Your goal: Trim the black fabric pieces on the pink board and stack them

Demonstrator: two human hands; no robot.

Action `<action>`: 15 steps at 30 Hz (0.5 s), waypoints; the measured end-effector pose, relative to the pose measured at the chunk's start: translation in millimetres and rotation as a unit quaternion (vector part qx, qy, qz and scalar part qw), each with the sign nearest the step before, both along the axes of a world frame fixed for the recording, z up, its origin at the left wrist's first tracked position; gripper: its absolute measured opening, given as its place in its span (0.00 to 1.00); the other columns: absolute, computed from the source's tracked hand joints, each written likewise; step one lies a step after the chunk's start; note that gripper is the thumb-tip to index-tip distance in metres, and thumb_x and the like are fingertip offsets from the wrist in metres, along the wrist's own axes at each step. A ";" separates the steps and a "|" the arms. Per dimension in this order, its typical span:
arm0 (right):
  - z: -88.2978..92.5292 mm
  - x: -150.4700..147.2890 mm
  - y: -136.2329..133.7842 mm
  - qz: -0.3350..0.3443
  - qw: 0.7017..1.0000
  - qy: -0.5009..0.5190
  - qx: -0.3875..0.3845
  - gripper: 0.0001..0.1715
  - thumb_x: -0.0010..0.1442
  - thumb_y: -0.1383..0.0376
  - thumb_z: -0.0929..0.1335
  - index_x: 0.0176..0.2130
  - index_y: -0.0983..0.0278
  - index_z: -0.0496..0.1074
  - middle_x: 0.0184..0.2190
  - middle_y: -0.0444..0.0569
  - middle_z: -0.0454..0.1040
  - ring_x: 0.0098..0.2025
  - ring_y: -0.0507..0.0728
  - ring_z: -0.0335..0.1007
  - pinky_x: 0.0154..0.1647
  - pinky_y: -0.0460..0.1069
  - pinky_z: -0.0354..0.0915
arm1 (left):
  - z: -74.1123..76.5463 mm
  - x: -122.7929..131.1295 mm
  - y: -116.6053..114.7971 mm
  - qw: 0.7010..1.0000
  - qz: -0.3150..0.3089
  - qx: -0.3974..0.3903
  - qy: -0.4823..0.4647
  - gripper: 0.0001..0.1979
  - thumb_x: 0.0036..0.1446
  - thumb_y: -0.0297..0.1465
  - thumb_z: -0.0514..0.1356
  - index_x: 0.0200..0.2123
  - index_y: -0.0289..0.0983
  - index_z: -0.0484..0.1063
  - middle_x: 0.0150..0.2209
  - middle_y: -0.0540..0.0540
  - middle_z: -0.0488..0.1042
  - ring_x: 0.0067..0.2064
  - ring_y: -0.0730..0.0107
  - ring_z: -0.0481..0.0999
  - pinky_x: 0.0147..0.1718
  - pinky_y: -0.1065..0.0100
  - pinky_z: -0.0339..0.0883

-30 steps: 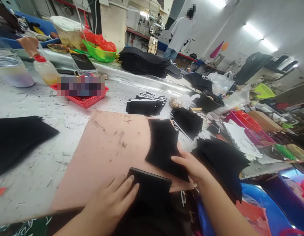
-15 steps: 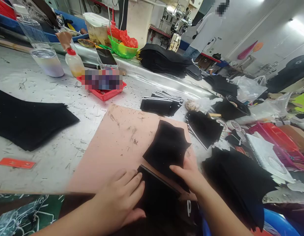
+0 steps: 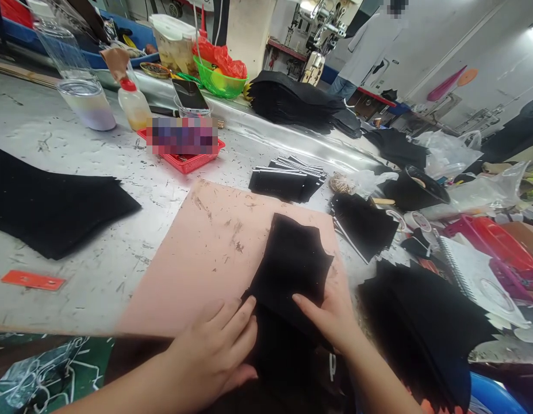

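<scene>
On the pink board [image 3: 180, 259] lies a shaped black fabric piece [image 3: 292, 253], with a notched right edge. My right hand [image 3: 335, 316] grips it at its lower right, thumb on top and the other fingers largely hidden beneath. A second black fabric piece [image 3: 277, 345] hangs over the board's near edge, its upper edge meeting the first piece. My left hand [image 3: 225, 342] holds that second piece at its upper left corner, fingertips pressed where the two pieces meet. How far the pieces overlap is hard to make out in the dark cloth.
Black fabric stacks lie left [image 3: 54, 201] and right [image 3: 421, 328]. Behind the board are white-edged black strips [image 3: 287, 179] and a red basket [image 3: 184, 164]. A spiral notebook [image 3: 477, 276] lies right. A person [image 3: 365, 54] stands in the background beyond a machine [image 3: 318, 40].
The upper fabric piece has come down toward the lower one, closing the strip of board between their edges. My left fingertips have shifted slightly onto the join. The view has turned slightly.
</scene>
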State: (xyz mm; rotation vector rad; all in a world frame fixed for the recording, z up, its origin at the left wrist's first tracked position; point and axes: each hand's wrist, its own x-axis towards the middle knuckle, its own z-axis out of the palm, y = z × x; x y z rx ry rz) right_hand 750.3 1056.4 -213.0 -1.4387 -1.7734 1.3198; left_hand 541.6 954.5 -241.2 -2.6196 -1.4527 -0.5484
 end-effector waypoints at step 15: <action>0.2 -4.5 -1.9 -0.006 0.999 -0.001 0.046 0.22 0.49 0.56 0.68 0.45 0.59 0.69 0.46 0.53 0.73 0.63 0.70 0.49 0.58 0.66 0.56 | 3.0 2.4 -2.3 0.999 0.028 -0.030 0.002 0.27 0.45 0.52 0.61 0.43 0.39 0.70 0.56 0.37 0.67 0.44 0.54 0.75 0.39 0.60 0.65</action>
